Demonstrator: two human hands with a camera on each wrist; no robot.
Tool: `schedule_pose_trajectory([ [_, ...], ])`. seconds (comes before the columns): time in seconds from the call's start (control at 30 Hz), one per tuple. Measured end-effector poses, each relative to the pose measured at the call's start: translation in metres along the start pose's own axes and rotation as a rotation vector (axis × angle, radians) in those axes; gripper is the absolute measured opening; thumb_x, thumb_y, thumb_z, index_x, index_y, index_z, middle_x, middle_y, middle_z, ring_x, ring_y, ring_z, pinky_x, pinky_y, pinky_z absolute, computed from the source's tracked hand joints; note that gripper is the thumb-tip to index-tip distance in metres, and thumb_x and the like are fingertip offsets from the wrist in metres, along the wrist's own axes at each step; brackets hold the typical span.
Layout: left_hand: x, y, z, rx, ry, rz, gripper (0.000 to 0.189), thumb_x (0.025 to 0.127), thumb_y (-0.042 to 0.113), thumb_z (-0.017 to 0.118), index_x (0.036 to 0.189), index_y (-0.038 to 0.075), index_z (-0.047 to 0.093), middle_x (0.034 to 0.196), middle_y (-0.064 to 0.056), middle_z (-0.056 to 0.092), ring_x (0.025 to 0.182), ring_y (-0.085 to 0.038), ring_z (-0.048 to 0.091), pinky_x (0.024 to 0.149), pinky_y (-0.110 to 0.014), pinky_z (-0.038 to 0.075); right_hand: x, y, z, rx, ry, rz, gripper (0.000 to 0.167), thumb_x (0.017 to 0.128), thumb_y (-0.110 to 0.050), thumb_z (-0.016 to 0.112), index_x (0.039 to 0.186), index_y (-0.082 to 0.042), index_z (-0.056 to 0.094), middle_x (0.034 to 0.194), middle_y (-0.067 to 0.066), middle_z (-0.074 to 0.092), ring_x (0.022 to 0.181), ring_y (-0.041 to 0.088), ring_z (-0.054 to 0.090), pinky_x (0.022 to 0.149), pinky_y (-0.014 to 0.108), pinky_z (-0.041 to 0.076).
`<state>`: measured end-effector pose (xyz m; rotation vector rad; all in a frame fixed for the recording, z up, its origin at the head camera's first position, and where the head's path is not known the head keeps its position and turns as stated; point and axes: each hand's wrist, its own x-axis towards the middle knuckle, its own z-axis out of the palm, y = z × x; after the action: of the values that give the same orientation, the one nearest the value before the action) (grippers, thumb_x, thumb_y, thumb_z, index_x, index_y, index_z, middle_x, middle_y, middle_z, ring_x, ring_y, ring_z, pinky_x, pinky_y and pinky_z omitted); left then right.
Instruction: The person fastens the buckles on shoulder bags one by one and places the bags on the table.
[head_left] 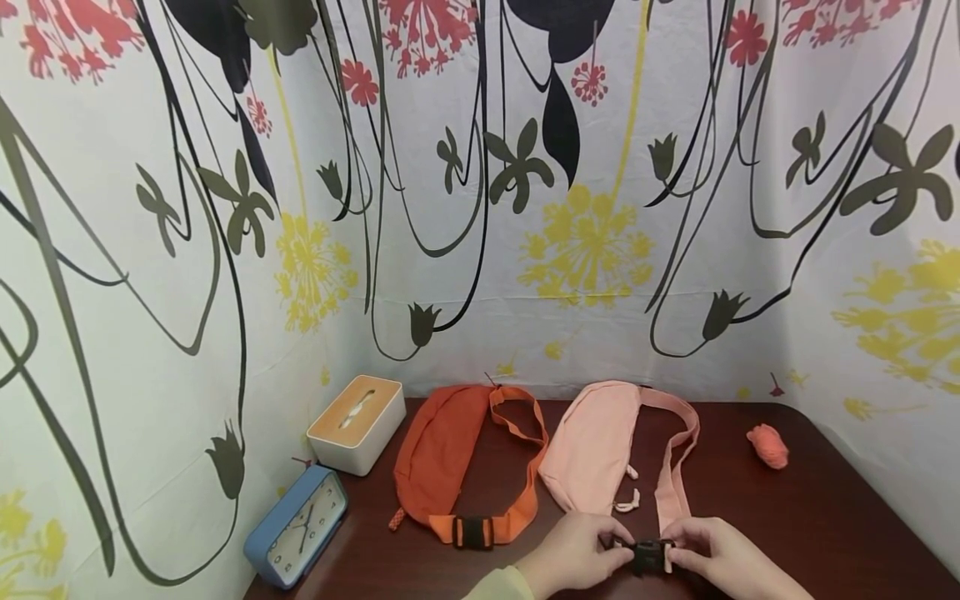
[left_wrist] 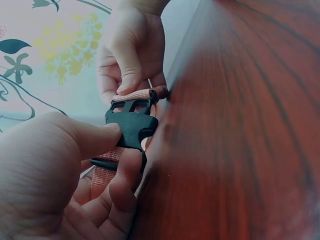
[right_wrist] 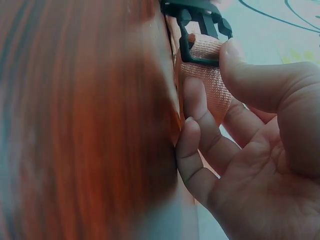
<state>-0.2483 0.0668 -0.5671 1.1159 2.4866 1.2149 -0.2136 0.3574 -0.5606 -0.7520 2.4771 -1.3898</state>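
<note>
A pink waist bag (head_left: 588,446) lies on the table, its strap (head_left: 678,450) looping round to a black side-release buckle (head_left: 649,557) near the front. My left hand (head_left: 581,552) pinches the socket half (left_wrist: 131,129) between thumb and fingers. From the other side, my right hand (head_left: 723,552) grips the prong half (right_wrist: 206,24) at its end bar, with pink webbing (right_wrist: 215,85) against its fingers. The prongs sit at least partly inside the socket; whether they are fully latched I cannot tell. Both hands stay low, close to the tabletop.
Left of the pink bag lies an orange waist bag (head_left: 442,450) with its buckle (head_left: 473,532) fastened. A tissue box (head_left: 360,446) and a blue clock (head_left: 300,529) stand at the left. Coral yarn (head_left: 768,446) lies at the right. Patterned cloth (head_left: 465,267) hangs behind the table.
</note>
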Motion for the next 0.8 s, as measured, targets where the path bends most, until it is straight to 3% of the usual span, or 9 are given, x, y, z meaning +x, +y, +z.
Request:
schedule_pose_trajectory([
  [0.13, -0.001, 0.0, -0.001, -0.181, -0.007, -0.055, 0.013, 0.104, 0.023, 0.076, 0.113, 0.017, 0.083, 0.069, 0.008, 0.069, 0.057, 0.01, 0.057, 0.058, -0.013, 0.049, -0.004, 0.003, -0.002, 0.029, -0.008, 0.013, 0.011, 0.108, -0.008, 0.067, 0.113, -0.003, 0.075, 0.093, -0.009, 0.077, 0.078, -0.006, 0.06, 0.06, 0.025, 0.045],
  [0.2, -0.001, 0.0, -0.001, -0.225, -0.004, -0.054, 0.013, 0.104, 0.022, 0.076, 0.114, 0.015, 0.082, 0.068, 0.004, 0.07, 0.056, 0.011, 0.058, 0.058, -0.013, 0.05, -0.004, 0.003, -0.001, 0.035, -0.015, 0.003, 0.011, 0.109, -0.006, 0.066, 0.114, -0.002, 0.075, 0.094, -0.008, 0.078, 0.079, -0.006, 0.061, 0.062, 0.024, 0.046],
  [0.53, -0.002, 0.0, 0.0, -0.193, 0.017, -0.011, 0.013, 0.103, 0.019, 0.077, 0.114, 0.013, 0.082, 0.068, 0.003, 0.071, 0.055, 0.016, 0.054, 0.056, -0.012, 0.051, 0.008, -0.002, 0.01, -0.001, -0.001, -0.04, 0.01, 0.107, -0.007, 0.069, 0.112, -0.005, 0.077, 0.094, -0.004, 0.081, 0.083, -0.008, 0.065, 0.066, 0.021, 0.05],
  [0.8, -0.002, 0.0, 0.001, -0.186, 0.019, -0.009, 0.012, 0.103, 0.019, 0.077, 0.112, 0.013, 0.082, 0.068, 0.005, 0.07, 0.054, 0.016, 0.054, 0.054, -0.012, 0.049, 0.011, -0.004, 0.016, 0.066, 0.004, -0.026, 0.011, 0.107, -0.006, 0.069, 0.112, 0.001, 0.075, 0.096, 0.0, 0.082, 0.088, -0.005, 0.071, 0.07, 0.02, 0.054],
])
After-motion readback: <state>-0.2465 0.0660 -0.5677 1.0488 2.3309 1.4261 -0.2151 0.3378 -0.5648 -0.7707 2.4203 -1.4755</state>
